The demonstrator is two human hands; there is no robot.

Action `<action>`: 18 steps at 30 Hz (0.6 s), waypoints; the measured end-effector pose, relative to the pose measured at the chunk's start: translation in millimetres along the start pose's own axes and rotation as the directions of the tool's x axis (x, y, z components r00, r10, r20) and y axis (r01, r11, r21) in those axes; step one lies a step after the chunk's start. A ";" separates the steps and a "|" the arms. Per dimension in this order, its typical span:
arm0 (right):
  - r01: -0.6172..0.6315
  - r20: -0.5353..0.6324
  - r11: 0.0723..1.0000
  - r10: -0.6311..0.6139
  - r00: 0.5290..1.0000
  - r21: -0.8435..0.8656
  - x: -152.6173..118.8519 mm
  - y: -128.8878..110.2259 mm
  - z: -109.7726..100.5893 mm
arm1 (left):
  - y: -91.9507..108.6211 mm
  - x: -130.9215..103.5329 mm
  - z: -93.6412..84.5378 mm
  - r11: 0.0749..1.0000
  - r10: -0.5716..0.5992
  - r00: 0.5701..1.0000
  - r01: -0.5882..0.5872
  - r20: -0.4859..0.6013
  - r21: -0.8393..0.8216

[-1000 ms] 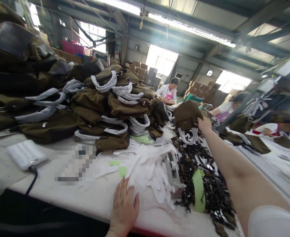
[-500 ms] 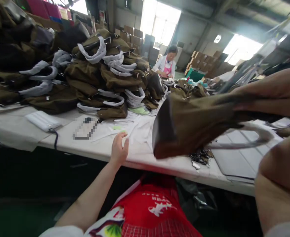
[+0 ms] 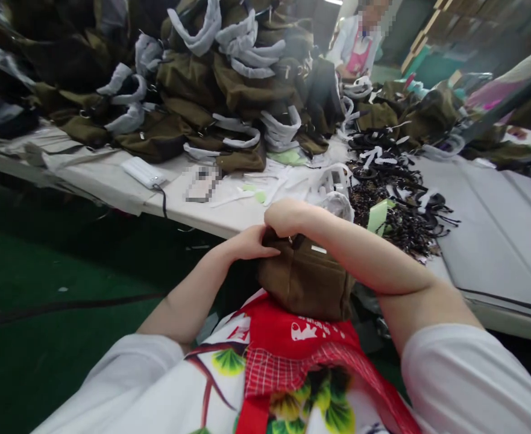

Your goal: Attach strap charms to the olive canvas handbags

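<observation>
An olive-brown handbag [image 3: 310, 277] rests against my red apron at the front edge of the table. My left hand [image 3: 254, 243] grips its left upper edge, thumb across the near face. Just above, my right hand [image 3: 285, 218] is closed at the same top corner, its arm reaching across over the bag. What the right fingers pinch there is hidden behind the hand. A handle wrapped in pale covering [image 3: 337, 205] shows behind my right forearm.
Many olive handbags with white-wrapped handles [image 3: 247, 138] are piled at the back left. A phone [image 3: 203, 183] and a white power bank [image 3: 143, 172] lie on the table. Dark straps [image 3: 383, 187] are heaped to the right, beside grey sheets [image 3: 495, 223]. A co-worker [image 3: 359, 42] stands across the table.
The bag has come from the right, in my right hand, down against my apron. My left hand has left the tabletop and taken hold of it. The view has tilted downward.
</observation>
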State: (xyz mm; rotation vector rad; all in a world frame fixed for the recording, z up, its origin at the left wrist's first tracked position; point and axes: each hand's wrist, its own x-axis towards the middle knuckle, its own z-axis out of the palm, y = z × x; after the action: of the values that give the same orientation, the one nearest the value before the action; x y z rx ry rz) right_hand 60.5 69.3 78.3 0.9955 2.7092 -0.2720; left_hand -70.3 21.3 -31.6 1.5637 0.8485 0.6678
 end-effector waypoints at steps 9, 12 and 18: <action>-0.215 -0.735 0.923 0.385 0.559 0.320 -99.8 72.2 9.0 | -76.8 -30.1 -49.3 0.981 -0.180 0.870 0.122 -0.459 -0.153; -0.221 -0.559 0.810 0.546 0.624 0.544 -111.0 78.0 67.2 | -77.4 -43.1 -51.6 0.979 -0.198 0.914 0.168 -0.355 -0.114; -0.258 -0.471 0.669 0.699 0.538 0.697 -111.8 34.0 138.8 | -32.6 -60.5 -59.1 0.987 -0.133 0.991 0.133 0.006 -0.085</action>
State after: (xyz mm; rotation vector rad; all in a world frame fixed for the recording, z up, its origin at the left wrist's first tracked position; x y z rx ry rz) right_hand 187.6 -8.8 -24.9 2.5012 2.7811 -0.7140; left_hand -157.5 7.4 -52.0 1.4177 0.9047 0.5993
